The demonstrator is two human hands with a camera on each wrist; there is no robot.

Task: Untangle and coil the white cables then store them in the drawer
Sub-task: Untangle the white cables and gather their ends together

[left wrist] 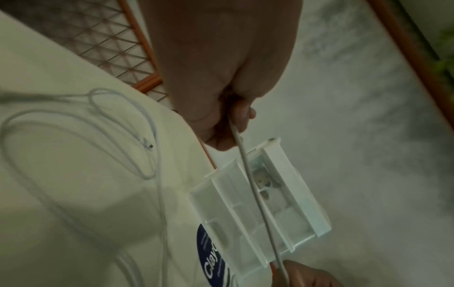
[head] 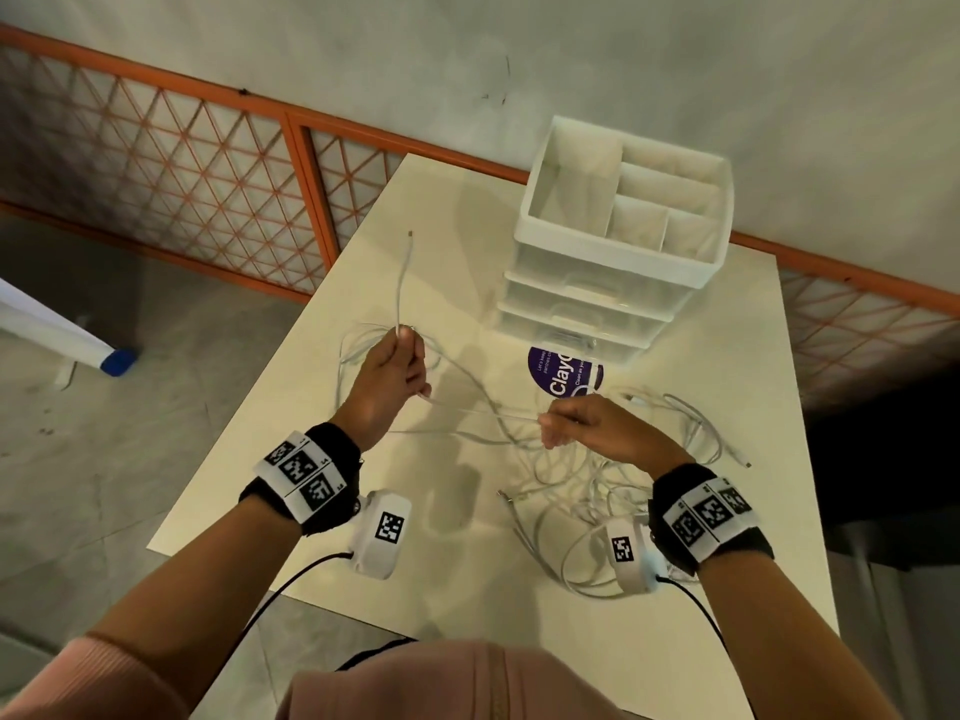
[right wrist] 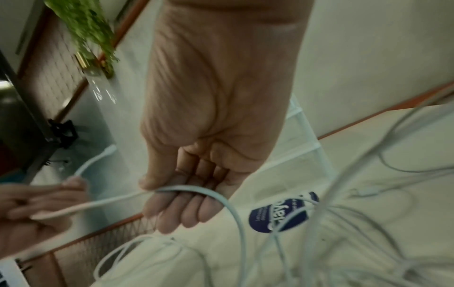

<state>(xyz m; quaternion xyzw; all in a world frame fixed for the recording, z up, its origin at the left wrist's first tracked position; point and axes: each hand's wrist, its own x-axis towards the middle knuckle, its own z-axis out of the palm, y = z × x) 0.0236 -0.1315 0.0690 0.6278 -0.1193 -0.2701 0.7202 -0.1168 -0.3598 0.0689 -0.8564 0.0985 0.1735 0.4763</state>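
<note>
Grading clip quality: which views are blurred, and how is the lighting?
Head view: sharp, dim warm light, soft hand shadows on the table. Left wrist view: smeared cable and drawer unit. Right wrist view: blurred tangle, sharper right hand.

Lighting: dim, greenish-warm, from overhead; soft shadows of the arms fell on the table (head: pixel 675 589), with mild sheen near the drawer unit (head: pixel 618 252). Head view: fairly sharp, wide-angle bowing at edges. Wrist views: darker, grainy, motion-blurred, the cables (right wrist: pixel 343 223) smeared.
</note>
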